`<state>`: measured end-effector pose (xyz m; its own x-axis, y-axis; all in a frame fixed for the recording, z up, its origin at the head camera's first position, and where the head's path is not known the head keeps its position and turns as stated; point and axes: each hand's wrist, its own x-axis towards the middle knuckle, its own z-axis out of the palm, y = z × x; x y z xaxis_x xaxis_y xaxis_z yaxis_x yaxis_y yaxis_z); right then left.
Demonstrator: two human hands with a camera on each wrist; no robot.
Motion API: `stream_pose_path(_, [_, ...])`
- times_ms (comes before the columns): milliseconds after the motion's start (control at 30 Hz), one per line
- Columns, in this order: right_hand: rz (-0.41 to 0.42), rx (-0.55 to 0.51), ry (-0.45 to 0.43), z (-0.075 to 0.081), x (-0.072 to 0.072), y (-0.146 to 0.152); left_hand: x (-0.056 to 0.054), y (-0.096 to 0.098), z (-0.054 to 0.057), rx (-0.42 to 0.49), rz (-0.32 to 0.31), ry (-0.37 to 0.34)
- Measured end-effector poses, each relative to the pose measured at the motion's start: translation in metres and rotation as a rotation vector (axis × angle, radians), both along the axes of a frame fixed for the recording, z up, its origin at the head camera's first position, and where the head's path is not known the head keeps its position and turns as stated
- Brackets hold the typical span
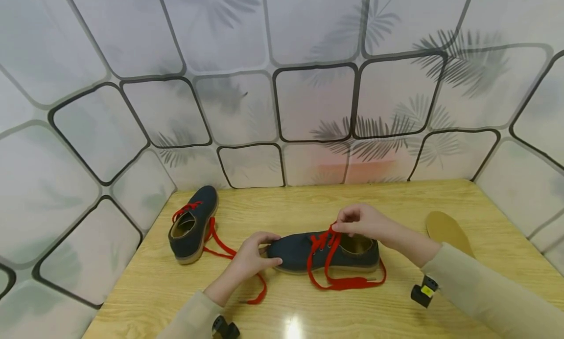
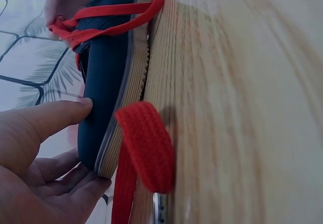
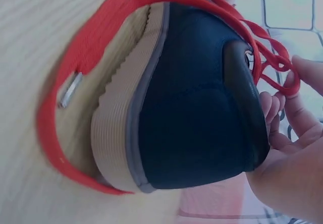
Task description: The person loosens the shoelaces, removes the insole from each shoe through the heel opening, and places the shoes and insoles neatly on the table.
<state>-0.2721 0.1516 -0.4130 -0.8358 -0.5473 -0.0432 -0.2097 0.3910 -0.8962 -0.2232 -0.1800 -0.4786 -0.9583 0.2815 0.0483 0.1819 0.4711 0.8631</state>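
A dark blue shoe (image 1: 292, 251) lies sole-down on the table, its toe to the left and its opening to the right. Round the toe, my left hand (image 1: 252, 256) grips with the thumb on the near side and the fingers at the tip and far side. My right hand (image 1: 362, 222) pinches a red shoelace (image 3: 290, 85) above the shoe's opening, between thumb and fingers. Loose ends of the lace (image 1: 348, 283) hang over the near side and lie on the table beside the heel. In the left wrist view, the thumb presses the shoe's upper (image 2: 108, 82).
A second dark blue shoe (image 1: 194, 226) stands at the back left, a long red lace (image 1: 220, 243) trailing from it past my left hand. A tan insole (image 1: 448, 231) lies beyond my right forearm. Patterned cloth walls (image 1: 317, 104) enclose the wooden table (image 1: 282, 207) at the back and sides.
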Motion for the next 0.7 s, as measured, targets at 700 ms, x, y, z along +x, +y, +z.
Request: stream_pose_path(700, [0.166,-0.133,-0.054,0.002,-0.002,0.012,0.000,-0.001,-0.002,-0.014,-0.003,0.001])
